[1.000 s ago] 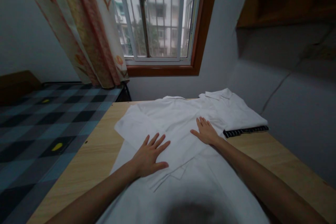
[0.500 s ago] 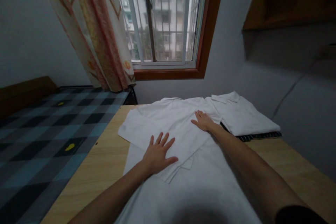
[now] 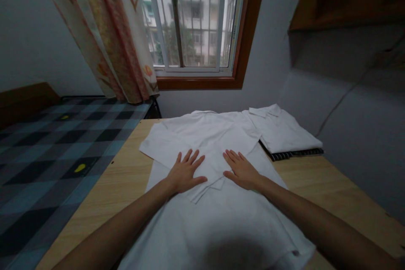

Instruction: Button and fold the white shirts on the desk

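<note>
Pressing flat, our left hand (image 3: pixel 185 171) and right hand (image 3: pixel 241 170) lie open-palmed on the white shirt (image 3: pixel 218 202). We note sleeves folded inward, fabric spread over the desk (image 3: pixel 126 177).

Dim room, daylight only from the window (image 3: pixel 193 21), which has a brown wooden frame, white inner bars and a pale apartment block outside. A floral curtain (image 3: pixel 107 29) in cream and red hangs at its left, drawn aside. Grey walls (image 3: pixel 28 38); a dark wooden shelf (image 3: pixel 344 0) sits high on the right. A bed (image 3: pixel 47 147) with blue-black checked cover lies left, just beside the light wooden surface (image 3: pixel 120 185).
</note>
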### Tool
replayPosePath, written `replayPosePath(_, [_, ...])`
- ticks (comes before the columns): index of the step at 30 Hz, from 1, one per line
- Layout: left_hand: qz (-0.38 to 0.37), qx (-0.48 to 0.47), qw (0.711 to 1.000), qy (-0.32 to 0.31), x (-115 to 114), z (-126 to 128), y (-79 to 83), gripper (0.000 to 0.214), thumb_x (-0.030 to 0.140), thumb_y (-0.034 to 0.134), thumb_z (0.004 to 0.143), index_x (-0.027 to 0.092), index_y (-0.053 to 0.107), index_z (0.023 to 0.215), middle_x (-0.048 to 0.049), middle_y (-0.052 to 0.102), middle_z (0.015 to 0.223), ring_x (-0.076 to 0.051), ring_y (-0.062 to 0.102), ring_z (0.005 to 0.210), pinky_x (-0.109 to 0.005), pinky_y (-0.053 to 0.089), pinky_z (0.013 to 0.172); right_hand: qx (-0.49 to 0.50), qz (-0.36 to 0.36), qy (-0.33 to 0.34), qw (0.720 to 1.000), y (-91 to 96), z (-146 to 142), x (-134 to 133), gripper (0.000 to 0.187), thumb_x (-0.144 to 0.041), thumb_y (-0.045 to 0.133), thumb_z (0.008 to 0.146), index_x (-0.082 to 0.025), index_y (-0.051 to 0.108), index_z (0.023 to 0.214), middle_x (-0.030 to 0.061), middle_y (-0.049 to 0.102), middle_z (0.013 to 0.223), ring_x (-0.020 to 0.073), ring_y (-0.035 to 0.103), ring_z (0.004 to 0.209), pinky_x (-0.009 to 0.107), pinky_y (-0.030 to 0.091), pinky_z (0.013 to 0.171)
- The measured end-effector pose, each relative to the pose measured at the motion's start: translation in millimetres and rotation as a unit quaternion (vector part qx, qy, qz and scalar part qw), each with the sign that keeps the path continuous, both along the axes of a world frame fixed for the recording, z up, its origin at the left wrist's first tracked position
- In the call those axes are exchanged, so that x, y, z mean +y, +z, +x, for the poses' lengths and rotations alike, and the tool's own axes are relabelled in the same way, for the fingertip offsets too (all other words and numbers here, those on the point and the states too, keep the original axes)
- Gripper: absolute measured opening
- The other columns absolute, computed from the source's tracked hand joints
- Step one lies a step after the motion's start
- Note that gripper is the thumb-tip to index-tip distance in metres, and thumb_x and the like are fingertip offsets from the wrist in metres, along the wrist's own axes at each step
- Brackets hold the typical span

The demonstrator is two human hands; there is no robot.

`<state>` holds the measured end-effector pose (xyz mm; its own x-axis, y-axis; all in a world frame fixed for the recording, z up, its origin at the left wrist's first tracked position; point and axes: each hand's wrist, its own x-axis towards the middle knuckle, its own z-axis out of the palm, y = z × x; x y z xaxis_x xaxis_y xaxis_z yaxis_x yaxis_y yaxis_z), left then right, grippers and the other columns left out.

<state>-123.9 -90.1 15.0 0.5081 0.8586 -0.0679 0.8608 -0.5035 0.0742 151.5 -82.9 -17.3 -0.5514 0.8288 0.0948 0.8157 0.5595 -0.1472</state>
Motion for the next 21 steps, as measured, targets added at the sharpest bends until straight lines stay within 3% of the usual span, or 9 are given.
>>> replayPosePath(7, [-0.011,0.023,0.998,-0.055,-10,-24,4.1,0.092,0.081,0.040,0.077,0.033,0.021,0.152,-0.0103,0.015,0.160,-0.038,0.009,0.146,-0.064,0.008,0.112,-0.019,0.008,-0.015,1.000,-4.5,54,-36,0.066,-0.059,0.037,0.095,-0.025,0.027,0.151,0.0086,0.023,0.158,0.0277,0.019,0.146,0.052,0.020,0.116])
replayPosePath(16, [-0.025,0.051,0.997,-0.045,-27,-52,5.1,0.101,0.085,0.042,0.071,0.032,0.018,0.153,-0.0093,0.013,0.160,-0.039,0.007,0.146,-0.064,0.007,0.112,-0.011,0.059,0.016,0.998,-22.4,132,-105,0.072,-0.052,0.049,0.092,-0.030,0.018,0.153,0.0081,0.029,0.156,0.0285,0.028,0.143,0.054,0.030,0.113])
replayPosePath(21, [0.025,0.029,0.998,-0.057,-37,-46,12.0,0.079,0.072,0.040,0.085,0.032,0.025,0.152,-0.0094,0.012,0.160,-0.038,0.008,0.146,-0.065,0.004,0.113,0.030,0.112,-0.073,0.991,-18.2,155,-144,0.069,-0.052,0.057,0.087,-0.031,0.035,0.148,0.0122,0.044,0.147,0.0313,0.048,0.130,0.050,0.046,0.101])
